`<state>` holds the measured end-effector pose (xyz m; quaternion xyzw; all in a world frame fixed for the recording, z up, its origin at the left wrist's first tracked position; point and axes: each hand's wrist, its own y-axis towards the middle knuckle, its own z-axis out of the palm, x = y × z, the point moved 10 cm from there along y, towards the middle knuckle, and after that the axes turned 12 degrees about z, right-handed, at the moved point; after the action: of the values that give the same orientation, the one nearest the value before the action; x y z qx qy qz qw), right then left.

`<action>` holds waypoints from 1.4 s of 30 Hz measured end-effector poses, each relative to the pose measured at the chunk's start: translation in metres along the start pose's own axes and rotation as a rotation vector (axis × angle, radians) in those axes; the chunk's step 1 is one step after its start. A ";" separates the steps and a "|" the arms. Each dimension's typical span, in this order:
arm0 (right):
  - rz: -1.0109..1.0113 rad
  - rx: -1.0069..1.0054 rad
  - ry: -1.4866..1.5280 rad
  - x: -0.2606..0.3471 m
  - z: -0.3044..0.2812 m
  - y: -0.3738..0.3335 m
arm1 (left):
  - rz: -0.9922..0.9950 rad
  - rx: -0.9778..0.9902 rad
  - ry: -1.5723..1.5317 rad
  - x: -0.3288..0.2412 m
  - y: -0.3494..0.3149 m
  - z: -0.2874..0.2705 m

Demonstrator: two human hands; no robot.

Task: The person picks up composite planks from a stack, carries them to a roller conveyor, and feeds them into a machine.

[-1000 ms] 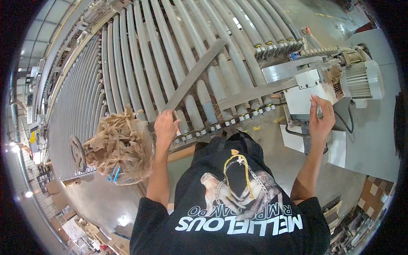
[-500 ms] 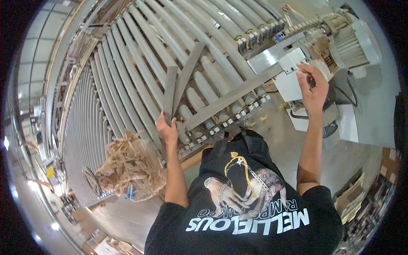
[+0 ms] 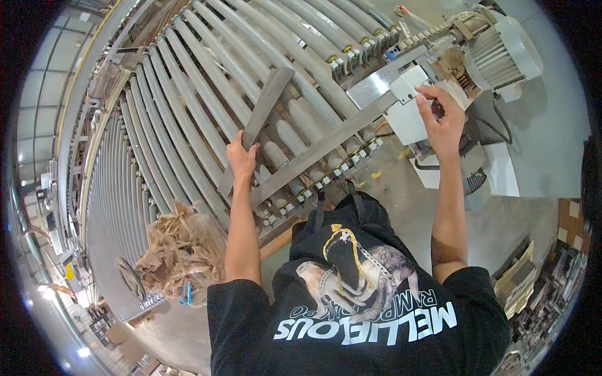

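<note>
The left hand [image 3: 241, 155] grips a strip [image 3: 268, 105]; the right hand [image 3: 443, 119], finger and thumb narrowly parted, looks empty. The strip seems light, stiff, best held mid-length.

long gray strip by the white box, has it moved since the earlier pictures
Yes: the long gray strip has moved left and toward the person, reaching farther out from the white box.

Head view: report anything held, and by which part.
Left hand: at least one grey strip, gripped toward its lower end. Right hand: nothing visibly held.
</note>
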<state>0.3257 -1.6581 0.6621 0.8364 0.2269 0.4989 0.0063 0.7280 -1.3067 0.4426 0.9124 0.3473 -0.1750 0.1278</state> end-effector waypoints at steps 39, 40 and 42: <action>0.022 0.014 -0.088 -0.009 0.004 0.003 | -0.063 -0.167 0.300 0.012 -0.144 -0.017; 0.072 0.001 -0.119 -0.015 0.003 0.004 | -0.135 -0.089 0.297 0.020 -0.146 -0.009; -0.006 0.010 -0.081 -0.008 0.004 0.003 | -0.211 -0.104 0.256 0.024 -0.147 -0.010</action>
<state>0.3269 -1.6633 0.6540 0.8553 0.2317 0.4633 0.0128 0.6470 -1.1827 0.4256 0.8778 0.4634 -0.0517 0.1102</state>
